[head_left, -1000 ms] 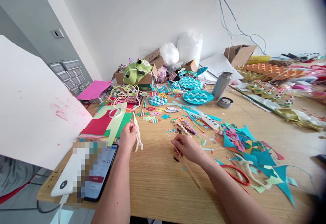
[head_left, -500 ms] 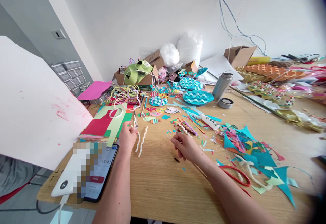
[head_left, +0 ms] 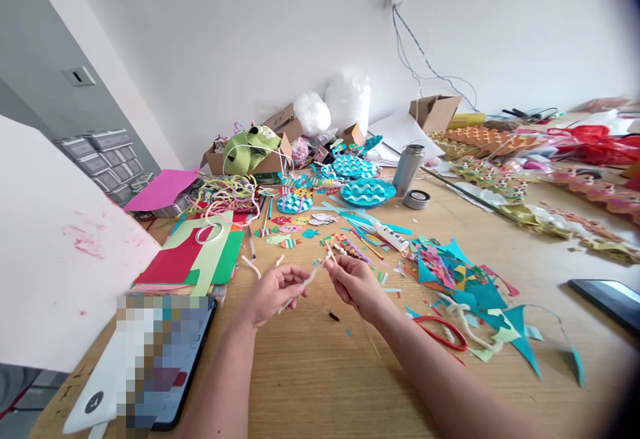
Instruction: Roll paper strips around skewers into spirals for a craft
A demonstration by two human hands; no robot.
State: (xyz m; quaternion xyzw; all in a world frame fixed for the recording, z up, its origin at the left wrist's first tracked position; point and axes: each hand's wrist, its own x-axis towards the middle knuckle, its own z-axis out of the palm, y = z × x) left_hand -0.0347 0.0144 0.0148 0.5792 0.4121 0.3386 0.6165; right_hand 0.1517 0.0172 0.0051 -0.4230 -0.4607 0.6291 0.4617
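Nearer us than the glue bottle (head_left: 393, 236), our left hand (head_left: 278, 292) pinches cream yarn (head_left: 314, 274), our right hand (head_left: 359, 286) pinches it with a thin stick (head_left: 329, 250); uneven pulling could slip it loose.

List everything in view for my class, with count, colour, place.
Flask: 1, silver, back
Lid: 1, grey, beside flask
Tube: 1, white, centre
Discs: several, turquoise, back
Fish: several, multicoloured, centre
Scraps: many, multicoloured, right
Loop: 1, red, right
Screens: 2, dark, sides
Slab: 1, white, left
Board: 1, white, left
Sheets: several, multicoloured, left
Cords: many, multicoloured, back left
Boxes: several, brown, back
Bags: 2, white, back
Strands: several, cream, centre
Stick: 1, pale, centre
Rest: too cluttered to tell
Left hand: 1, bare, centre
Right hand: 1, bare, centre
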